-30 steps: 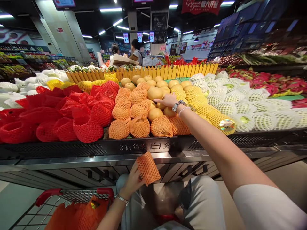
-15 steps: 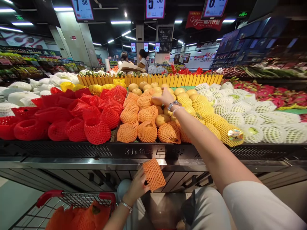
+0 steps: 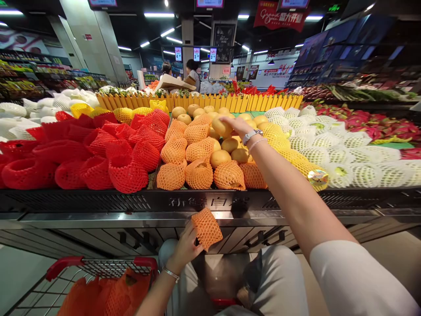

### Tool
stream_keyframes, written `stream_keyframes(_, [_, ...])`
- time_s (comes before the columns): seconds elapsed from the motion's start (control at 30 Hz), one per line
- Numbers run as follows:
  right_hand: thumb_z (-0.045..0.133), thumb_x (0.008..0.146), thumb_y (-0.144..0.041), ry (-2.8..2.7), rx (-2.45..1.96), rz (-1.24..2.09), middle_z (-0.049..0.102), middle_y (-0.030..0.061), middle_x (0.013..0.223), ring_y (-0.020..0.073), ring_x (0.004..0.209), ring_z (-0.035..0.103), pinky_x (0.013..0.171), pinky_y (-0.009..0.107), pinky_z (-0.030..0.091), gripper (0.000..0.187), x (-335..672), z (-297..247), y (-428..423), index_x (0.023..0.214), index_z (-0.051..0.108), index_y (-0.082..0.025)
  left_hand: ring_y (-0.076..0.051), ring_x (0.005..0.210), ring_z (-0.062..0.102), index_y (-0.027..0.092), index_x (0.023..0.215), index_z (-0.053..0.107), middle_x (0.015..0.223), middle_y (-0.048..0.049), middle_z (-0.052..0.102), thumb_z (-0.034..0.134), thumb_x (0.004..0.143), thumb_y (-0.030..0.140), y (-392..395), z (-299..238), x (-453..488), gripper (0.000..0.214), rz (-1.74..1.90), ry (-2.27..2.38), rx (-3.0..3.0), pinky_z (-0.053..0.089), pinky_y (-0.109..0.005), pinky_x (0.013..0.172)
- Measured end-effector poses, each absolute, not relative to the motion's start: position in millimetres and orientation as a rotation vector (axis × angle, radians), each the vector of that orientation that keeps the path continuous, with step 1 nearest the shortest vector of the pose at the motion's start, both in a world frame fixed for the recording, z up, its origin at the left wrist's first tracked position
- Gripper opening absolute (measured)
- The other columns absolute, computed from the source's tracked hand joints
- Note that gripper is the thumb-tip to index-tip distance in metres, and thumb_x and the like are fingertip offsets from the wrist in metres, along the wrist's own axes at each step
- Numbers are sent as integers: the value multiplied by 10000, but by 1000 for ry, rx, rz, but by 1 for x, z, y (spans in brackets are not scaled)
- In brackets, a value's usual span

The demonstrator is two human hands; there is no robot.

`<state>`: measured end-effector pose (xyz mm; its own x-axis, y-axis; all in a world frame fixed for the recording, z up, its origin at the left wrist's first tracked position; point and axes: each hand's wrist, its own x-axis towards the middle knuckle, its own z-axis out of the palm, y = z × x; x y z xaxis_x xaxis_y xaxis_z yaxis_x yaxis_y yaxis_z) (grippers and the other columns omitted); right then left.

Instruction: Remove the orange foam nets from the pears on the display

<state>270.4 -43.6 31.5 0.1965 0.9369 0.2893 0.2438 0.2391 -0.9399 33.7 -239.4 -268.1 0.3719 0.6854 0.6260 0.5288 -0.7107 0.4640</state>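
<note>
Display ledge (image 3: 98,199) near | left hand (image 3: 186,248) gripping orange net (image 3: 207,228) | right hand (image 3: 238,127) clasping pear (image 3: 221,126)

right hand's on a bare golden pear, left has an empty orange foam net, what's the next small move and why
Probably lift the bare golden-brown pear off the pile toward the orange foam mesh sleeve. The right hand is closed over it at the top of the heap, while the left hand holds the sleeve empty, low by the red-handled cart.

hands (image 3: 235,125) – 2 | loose orange net sleeve (image 3: 206,228) – 1 | wristwatch (image 3: 251,135) – 1 | shopping cart (image 3: 98,266) – 1
</note>
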Motion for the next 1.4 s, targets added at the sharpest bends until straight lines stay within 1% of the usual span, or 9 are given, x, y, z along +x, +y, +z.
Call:
stream_keyframes(0.13, [475, 856, -508, -1201, -945, 1086, 625, 64, 1121, 186, 1048, 618, 883, 380, 522, 451, 288, 39, -79, 1115, 539, -144, -264, 1131, 603, 182, 1060, 605, 1103, -108, 664, 542, 695, 34, -241, -272, 34, 398, 1431, 1087, 2487, 540, -454, 937])
stream_keyframes(0.23, [327, 847, -610, -1121, -551, 1406, 629, 64, 1148, 208, 1126, 589, 884, 425, 506, 578, 299, 32, -135, 1127, 535, -149, -257, 1091, 622, 186, 1004, 613, 1087, -111, 657, 539, 741, 66, -244, -276, 32, 298, 1518, 1110, 2494, 576, -412, 867])
stream_keyframes(0.3, [454, 781, -666, -1059, -429, 1440, 644, 73, 1162, 254, 1157, 573, 903, 498, 508, 601, 300, 15, -178, 1141, 550, -196, -255, 1070, 631, 200, 1002, 605, 1088, -103, 651, 560, 759, 89, -246, -275, 31, 272, 1554, 1124, 2496, 586, -400, 840])
stream_keyframes(0.5, [644, 659, -689, -843, -526, 1317, 589, 87, 1259, 322, 1183, 546, 985, 564, 458, 709, 287, -83, -271, 1220, 536, -270, -265, 1059, 639, 197, 1040, 607, 1072, -101, 661, 607, 779, 161, -253, -264, 32, 264, 1572, 1030, 2523, 577, -423, 852])
stream_keyframes(0.73, [820, 596, -321, -1225, -1136, 604, 427, 120, 1372, 289, 1275, 432, 1070, 481, 389, 960, 290, -174, -295, 1406, 310, -259, -199, 745, 688, 174, 1013, 618, 885, -54, 714, 760, 637, 389, -272, -242, 40, 456, 1493, 1070, 1682, 596, -314, 662])
stream_keyframes(0.9, [745, 663, -260, -1735, -1223, 452, 457, 118, 1340, 304, 1252, 439, 1080, 532, 347, 908, 296, -186, -298, 1431, 261, -267, -248, 916, 671, 156, 1025, 659, 1002, -89, 709, 778, 606, 316, -278, -222, 50, 464, 1233, 1065, 1641, 568, -367, 810])
stream_keyframes(1.03, [679, 699, -228, -1972, -1191, 344, 449, 116, 1350, 314, 1234, 430, 1047, 532, 368, 863, 297, -179, -298, 1441, 239, -266, -248, 933, 654, 180, 800, 686, 963, -92, 709, 663, 706, 264, -279, -219, 54, 129, 1097, 1082, 2006, 547, -367, 833])
stream_keyframes(1.1, [669, 704, -228, -2035, -1183, 342, 458, 118, 1340, 309, 1216, 434, 1037, 516, 377, 866, 297, -174, -297, 1447, 226, -252, -243, 925, 652, 185, 733, 676, 931, -98, 704, 577, 765, 228, -279, -221, 54, 113, 1040, 1076, 2116, 547, -359, 820])
stream_keyframes(1.4, [646, 662, -161, -2289, -1158, 391, 485, 147, 1306, 301, 1137, 454, 995, 478, 415, 979, 291, -173, -289, 1489, 123, -150, -279, 1113, 584, 188, 938, 667, 1096, -122, 663, 559, 784, 186, -273, -236, 53, 189, 932, 947, 2410, 490, -452, 962])
